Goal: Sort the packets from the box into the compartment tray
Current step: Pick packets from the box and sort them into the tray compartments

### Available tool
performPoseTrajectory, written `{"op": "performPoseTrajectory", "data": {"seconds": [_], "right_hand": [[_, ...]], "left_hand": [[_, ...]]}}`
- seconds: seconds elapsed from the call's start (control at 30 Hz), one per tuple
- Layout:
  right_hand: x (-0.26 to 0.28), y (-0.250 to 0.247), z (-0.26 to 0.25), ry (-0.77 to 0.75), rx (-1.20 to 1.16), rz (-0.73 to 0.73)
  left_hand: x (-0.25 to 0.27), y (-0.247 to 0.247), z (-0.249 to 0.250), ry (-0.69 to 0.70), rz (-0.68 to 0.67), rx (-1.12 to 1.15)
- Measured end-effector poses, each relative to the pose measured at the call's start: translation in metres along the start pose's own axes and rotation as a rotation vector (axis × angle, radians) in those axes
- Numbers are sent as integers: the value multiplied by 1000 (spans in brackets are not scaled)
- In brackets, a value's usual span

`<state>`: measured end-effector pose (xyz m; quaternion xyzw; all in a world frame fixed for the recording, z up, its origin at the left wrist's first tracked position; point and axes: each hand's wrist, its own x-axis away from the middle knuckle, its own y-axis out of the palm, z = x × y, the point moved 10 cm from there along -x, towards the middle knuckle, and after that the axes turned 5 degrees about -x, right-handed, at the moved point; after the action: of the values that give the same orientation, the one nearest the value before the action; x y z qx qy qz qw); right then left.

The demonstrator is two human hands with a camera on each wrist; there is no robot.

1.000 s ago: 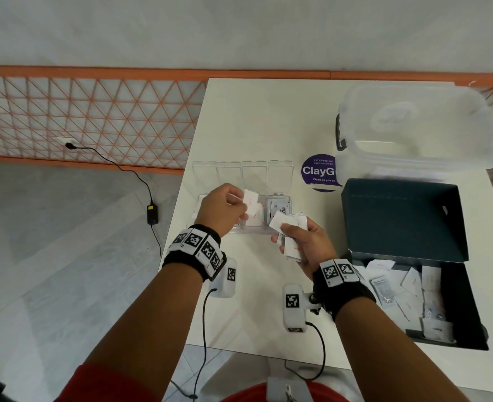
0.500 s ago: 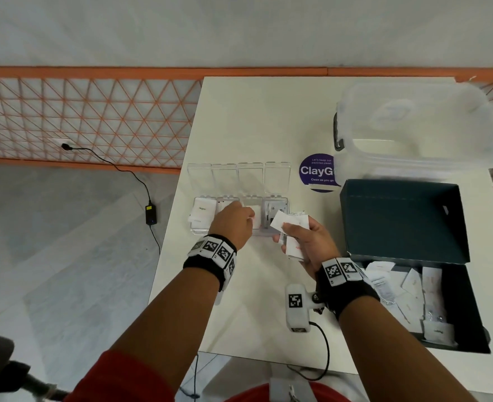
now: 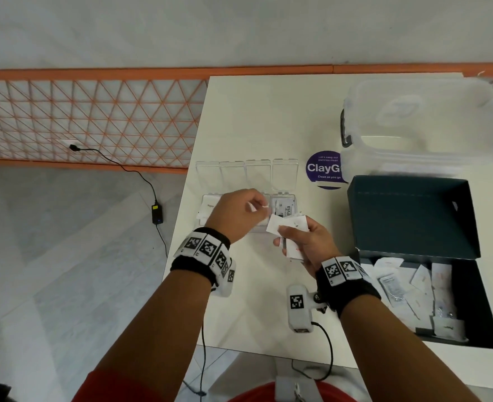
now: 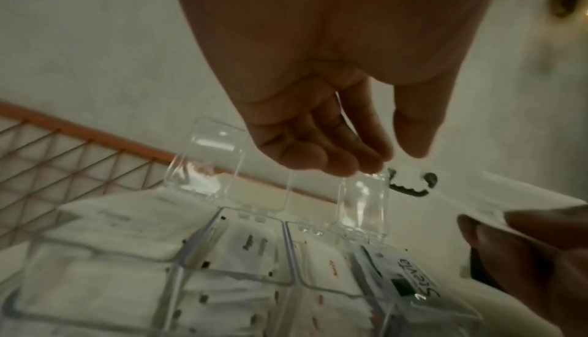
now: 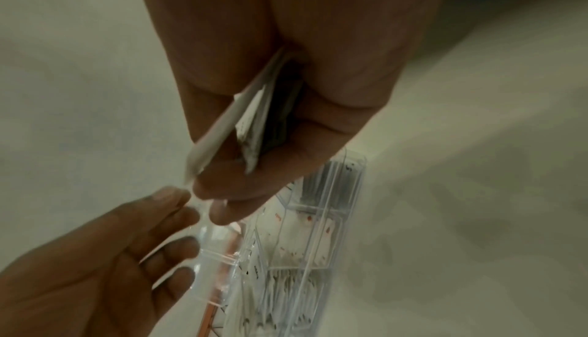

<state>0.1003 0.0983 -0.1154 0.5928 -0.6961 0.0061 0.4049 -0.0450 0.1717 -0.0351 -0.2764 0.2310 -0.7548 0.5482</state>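
A clear compartment tray (image 3: pixel 205 198) lies on the white table with its lids folded back; white packets fill its compartments (image 4: pixel 152 219), and a Stevia packet (image 3: pixel 286 209) is in the rightmost one. My left hand (image 3: pixel 261 206) hovers over the tray with loosely curled fingers (image 4: pixel 337 163) and holds nothing. Its fingertips nearly touch the stack of white packets (image 3: pixel 290 223) that my right hand (image 3: pixel 283 236) grips just in front of the tray. The stack (image 5: pixel 222 126) is pinched between thumb and fingers. The dark teal box (image 3: pixel 413 216) stands open at the right, with several packets (image 3: pixel 413 285) inside.
A large clear plastic container (image 3: pixel 425 120) stands behind the box. A purple round sticker (image 3: pixel 323 169) is on the table beside the tray. The table's left edge runs just left of the tray; a cable and charger (image 3: pixel 155 213) lie on the floor.
My left hand put its packet down into the tray, then rose empty and moved right toward the stack. My right hand has stayed put with its packets.
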Motion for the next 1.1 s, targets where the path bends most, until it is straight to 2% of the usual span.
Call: {"op": "performPoseTrajectory", "data": {"seconds": [0.07,0.17,0.33,0.47,0.7,0.87,0.97,1.1], "right_hand": [[1,6,3,8,21,-14],[3,11,4,9,40,-23],[4,7,1,-26,21,6],[2,3,0,-40,23,52],[0,5,-2,-55,2,61],[-2,6,-1,-20,85,36],[-4,8,1,-6,76,39],[-7,4,-2,-22,14,66]], "left_hand": [[1,13,3,5,-115,-17],[2,22,-1,-29,-216,-5],[4,15,-7,-53,-225,50],[8,20,-5,-54,-292,92],[6,19,-11,-45,-257,58],[6,21,-6,-6,-269,69],[2,22,-11,-46,-284,91],[-7,8,-29,-140,-110,171]]}}
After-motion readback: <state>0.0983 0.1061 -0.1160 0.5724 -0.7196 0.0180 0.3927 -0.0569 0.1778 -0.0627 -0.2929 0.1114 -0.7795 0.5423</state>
